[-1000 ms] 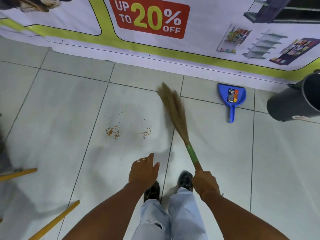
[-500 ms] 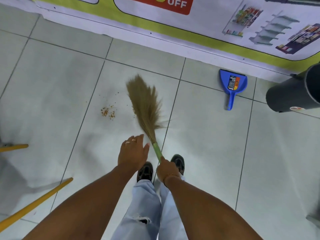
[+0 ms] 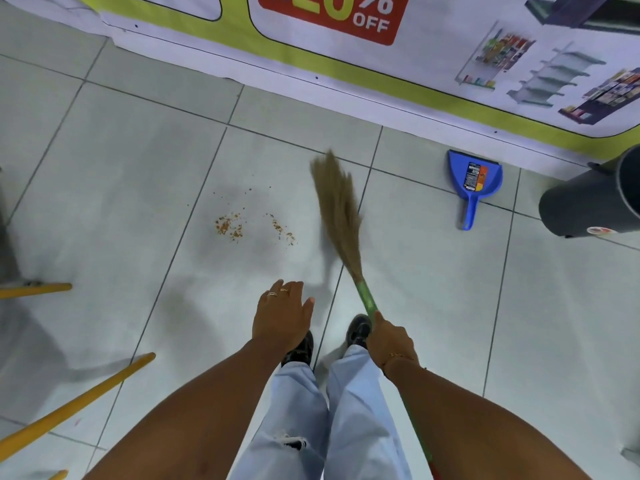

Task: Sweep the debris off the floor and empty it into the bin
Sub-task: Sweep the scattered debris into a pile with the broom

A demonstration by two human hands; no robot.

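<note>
The right hand [image 3: 389, 341] curls around the green handle of a broom [image 3: 341, 216], arm stretched forward and down. The bristles, blurred, point away from the person and rest on the tiled floor [image 3: 104, 168] ahead of the right shoe. The left hand [image 3: 282, 315] holds nothing. It hangs palm down above the left shoe with its fingers straight and close together, rings on two of them.

The debris [image 3: 230, 226], orange-brown crumbs, lies in two small patches on the tile left of the bristles, and it is near them but apart. A blue dustpan [image 3: 474, 178] sits by the banner [image 3: 433, 84] to the right, handle toward the person. The dark bin [image 3: 588, 202] is just beyond it at the right edge. Yellow poles [image 3: 72, 407] slant in from the left.
</note>
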